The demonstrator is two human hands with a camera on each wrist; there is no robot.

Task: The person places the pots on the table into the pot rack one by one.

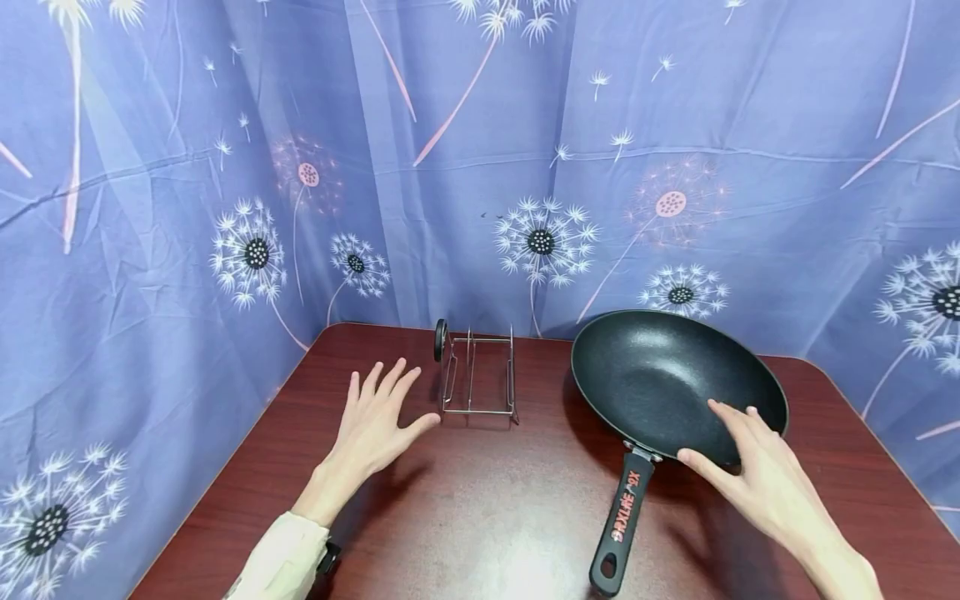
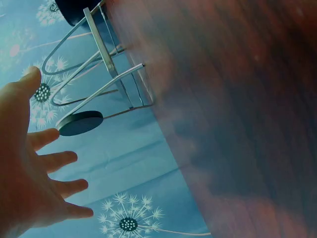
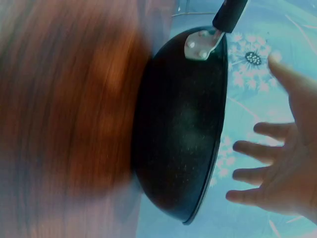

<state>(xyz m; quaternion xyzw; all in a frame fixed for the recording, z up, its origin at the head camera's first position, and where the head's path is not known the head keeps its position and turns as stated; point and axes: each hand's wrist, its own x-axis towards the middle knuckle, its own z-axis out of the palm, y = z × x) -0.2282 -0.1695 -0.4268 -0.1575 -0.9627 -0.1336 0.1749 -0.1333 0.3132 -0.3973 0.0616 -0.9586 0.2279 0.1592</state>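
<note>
A wire rack (image 1: 478, 410) with a round black disc (image 1: 440, 340) on its left side stands toward the back of the table. My left hand (image 1: 378, 421) is spread just to the left of the rack, holding nothing; the left wrist view shows the fingers (image 2: 62, 161) apart beside the black disc. A black frying pan (image 1: 660, 383) sits on the right, its lettered handle (image 1: 624, 525) pointing toward me. Over the pan's near right rim hovers my right hand (image 1: 765, 475), fingers extended. In the right wrist view, a gap separates those fingers (image 3: 257, 151) from the pan's side (image 3: 181, 124).
Everything stands on a reddish-brown wooden table (image 1: 480, 500) with rounded back corners. A blue curtain (image 1: 450, 208) printed with dandelions hangs along its back and sides. Between rack and pan lies a stretch of bare tabletop.
</note>
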